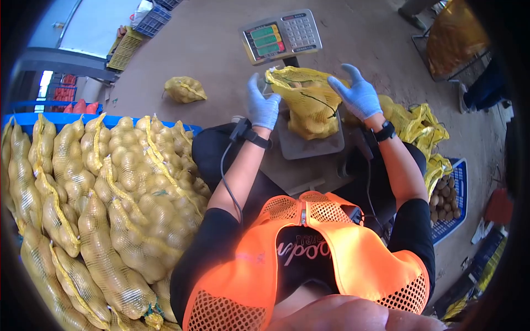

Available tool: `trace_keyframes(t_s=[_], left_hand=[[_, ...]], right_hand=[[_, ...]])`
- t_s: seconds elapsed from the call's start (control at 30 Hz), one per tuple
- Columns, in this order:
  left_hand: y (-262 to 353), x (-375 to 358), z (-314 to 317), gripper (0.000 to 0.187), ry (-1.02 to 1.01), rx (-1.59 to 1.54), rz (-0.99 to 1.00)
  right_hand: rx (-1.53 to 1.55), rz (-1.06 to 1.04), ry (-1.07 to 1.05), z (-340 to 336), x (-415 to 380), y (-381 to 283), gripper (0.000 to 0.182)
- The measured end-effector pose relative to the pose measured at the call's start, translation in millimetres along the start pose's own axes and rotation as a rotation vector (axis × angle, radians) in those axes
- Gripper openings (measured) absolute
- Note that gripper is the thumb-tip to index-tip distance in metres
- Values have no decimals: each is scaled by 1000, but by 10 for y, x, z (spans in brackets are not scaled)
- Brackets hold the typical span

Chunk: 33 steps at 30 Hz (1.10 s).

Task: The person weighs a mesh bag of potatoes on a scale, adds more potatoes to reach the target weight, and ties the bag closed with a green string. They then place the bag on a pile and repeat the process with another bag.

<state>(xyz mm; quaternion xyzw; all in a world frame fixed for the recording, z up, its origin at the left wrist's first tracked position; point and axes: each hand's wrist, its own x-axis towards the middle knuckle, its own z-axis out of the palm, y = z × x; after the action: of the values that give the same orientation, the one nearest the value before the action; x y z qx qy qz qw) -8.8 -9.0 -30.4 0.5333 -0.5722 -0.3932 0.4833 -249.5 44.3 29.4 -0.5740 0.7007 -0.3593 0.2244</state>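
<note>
A: Sack (313,113) position?

B: Upright on the scale (306,151), mouth gaping, between both hands. Yellow mesh, bulging at the base.

A: State of the fingers?

B: Left hand (264,105), gloved: thumb and fingers spread wide beside the mouth's left edge. Right hand (358,96), gloved: also spread wide, thumb at the right edge. Neither is closed around anything; contact with the mesh, cannot tell.

A: Surroundings?

B: Readout (266,39) lit, beyond the sack. Full sacks (121,193) piled at left; lone sack (185,89) on the floor (212,52). At right, blue crate (459,196) of round brown produce.
</note>
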Motion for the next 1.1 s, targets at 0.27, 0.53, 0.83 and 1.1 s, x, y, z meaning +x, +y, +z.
trace_keyframes(t_s=[0.27,0.53,0.83,1.1], left_hand=[[588,176,-206,48,228,279,306],[841,210,373,19,-486,558,632],[685,243,566,25,-1040,926,340],[-23,571,1004,51,-690,1354,210]], right_hand=[[43,115,435,-810,334,134,71],[430,427,-126,109,143,416,71],[1249,604,-216,350,100,450,27],[704,168,-294,207,68,466,20]])
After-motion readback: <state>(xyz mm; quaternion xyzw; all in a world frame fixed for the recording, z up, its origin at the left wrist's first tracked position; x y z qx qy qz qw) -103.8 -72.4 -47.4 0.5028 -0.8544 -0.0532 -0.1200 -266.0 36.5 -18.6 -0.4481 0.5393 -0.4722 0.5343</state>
